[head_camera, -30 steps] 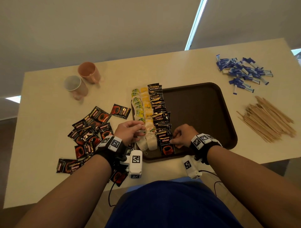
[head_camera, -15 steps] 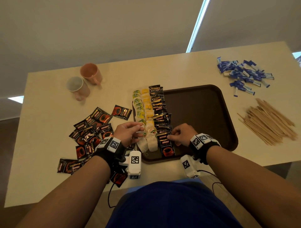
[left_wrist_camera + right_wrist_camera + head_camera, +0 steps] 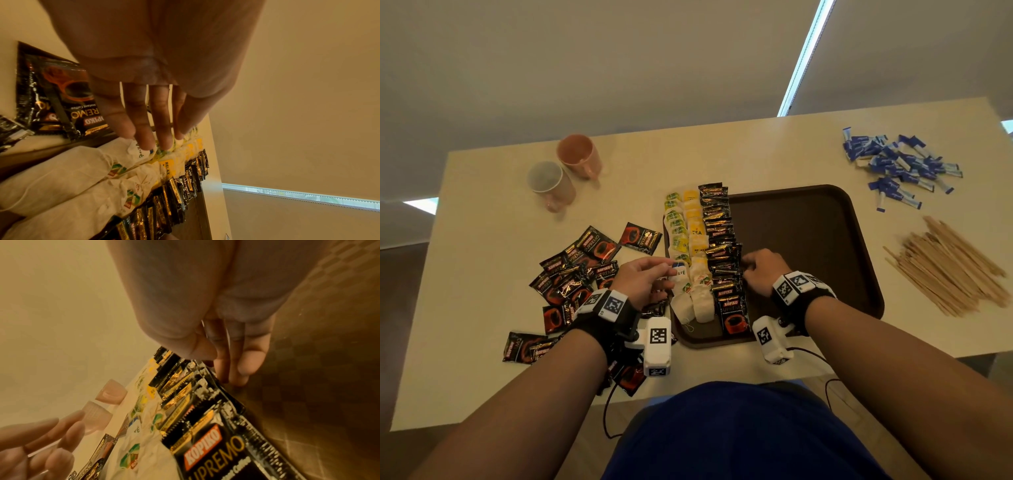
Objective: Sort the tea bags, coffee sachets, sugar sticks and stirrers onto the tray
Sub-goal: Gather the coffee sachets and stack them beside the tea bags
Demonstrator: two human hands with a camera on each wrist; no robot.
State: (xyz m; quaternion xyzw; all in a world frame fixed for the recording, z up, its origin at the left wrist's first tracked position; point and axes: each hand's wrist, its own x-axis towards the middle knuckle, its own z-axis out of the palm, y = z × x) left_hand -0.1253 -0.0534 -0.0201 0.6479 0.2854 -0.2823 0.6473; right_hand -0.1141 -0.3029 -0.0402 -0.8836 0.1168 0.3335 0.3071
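A dark brown tray (image 3: 808, 257) holds two rows of tea bags (image 3: 688, 240) along its left side and a row of black coffee sachets (image 3: 719, 233) beside them. My left hand (image 3: 666, 274) rests its straight fingertips (image 3: 148, 142) on a white tea bag tag (image 3: 139, 150) in the near part of the tea rows. My right hand (image 3: 748, 270) touches the right edge of the coffee sachet row (image 3: 205, 426) with its fingertips (image 3: 240, 374), partway along it. Blue sugar sticks (image 3: 893, 164) and wooden stirrers (image 3: 948, 267) lie in piles on the table, right of the tray.
Loose coffee sachets (image 3: 582, 270) are scattered on the table left of the tray, some under my left wrist. Two pink mugs (image 3: 578, 156) (image 3: 549, 180) stand at the back left. The tray's right two thirds are bare. The table's near edge is close to my body.
My right hand has slid away from me along the right edge of the coffee row. My left hand has stayed on the tea bags, its fingers shifting slightly forward.
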